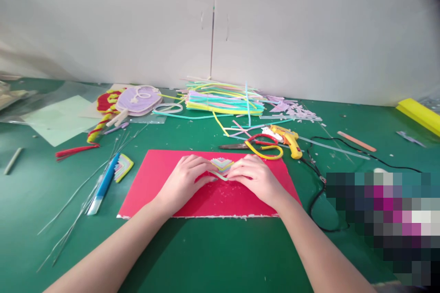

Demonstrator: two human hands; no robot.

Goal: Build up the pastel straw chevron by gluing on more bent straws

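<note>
Both hands rest on a red sheet in the middle of the green table. The left hand and the right hand meet fingertip to fingertip, fingers curled down and pinching a pale green strip against the near edge of a small layered pastel piece. That piece lies flat on the sheet, just beyond the fingertips, with its stepped bands showing between the two hands.

Just past the sheet's far edge lie scissors, a yellow glue gun and its black cord, which runs down the right side. Farther back is a heap of coloured strips. To the left lie a blue pen-like tool and a second small layered piece.

The strip is thin and springy-looking, so uneven pressure from either side could let it pop off the edge or sit crooked. If any glue there is wet, the layers could slide under the fingers, or the fingertips could stick. White crumbs on the sheet could get caught under the piece.
</note>
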